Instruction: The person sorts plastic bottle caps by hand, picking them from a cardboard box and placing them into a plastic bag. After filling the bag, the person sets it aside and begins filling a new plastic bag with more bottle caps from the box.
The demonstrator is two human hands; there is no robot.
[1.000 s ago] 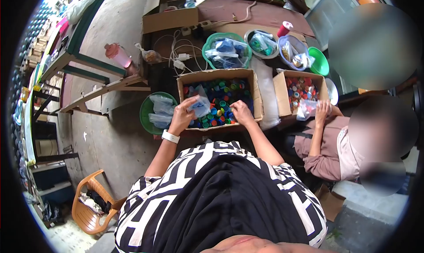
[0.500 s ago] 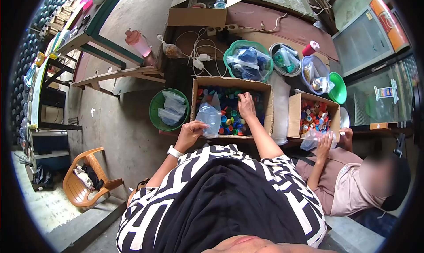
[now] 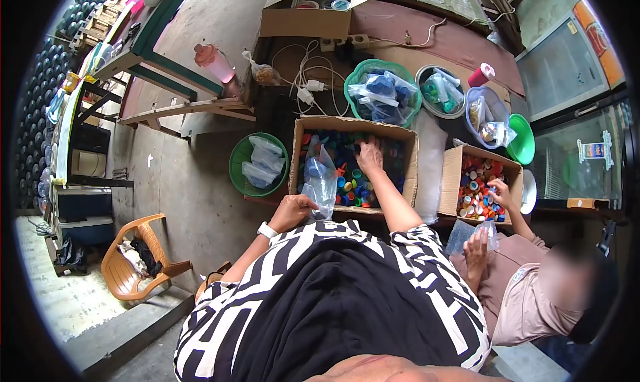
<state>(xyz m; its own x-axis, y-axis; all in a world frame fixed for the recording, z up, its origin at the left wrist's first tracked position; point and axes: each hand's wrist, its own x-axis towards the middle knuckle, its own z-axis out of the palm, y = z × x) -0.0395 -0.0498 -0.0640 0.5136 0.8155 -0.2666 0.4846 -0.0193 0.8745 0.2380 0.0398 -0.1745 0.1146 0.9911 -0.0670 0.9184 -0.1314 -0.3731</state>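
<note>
My left hand (image 3: 294, 212) pinches the edge of a clear plastic bag (image 3: 321, 182), which stands up against the near left part of a cardboard box (image 3: 417, 172). Loose bottle caps (image 3: 351, 187) in blue, green, orange and other colours fill this box. Deep among the caps, toward the back, is my right hand (image 3: 370, 158), its fingers bent downward. Its fingertips are hidden by the caps and the hand itself, so what they grip cannot be made out.
A co-worker at the right reaches into a smaller box (image 3: 451, 182) of caps and holds a clear bag (image 3: 460, 239). Behind stand a green basin (image 3: 348, 102) of filled bags, a metal bowl (image 3: 427, 105) and a lilac basin (image 3: 493, 142). A green tub (image 3: 235, 175) sits left.
My right hand has shifted slightly within the caps. My left hand and its bag are a little lower. The co-worker's one hand has moved into the smaller box, the bag pulled back.
</note>
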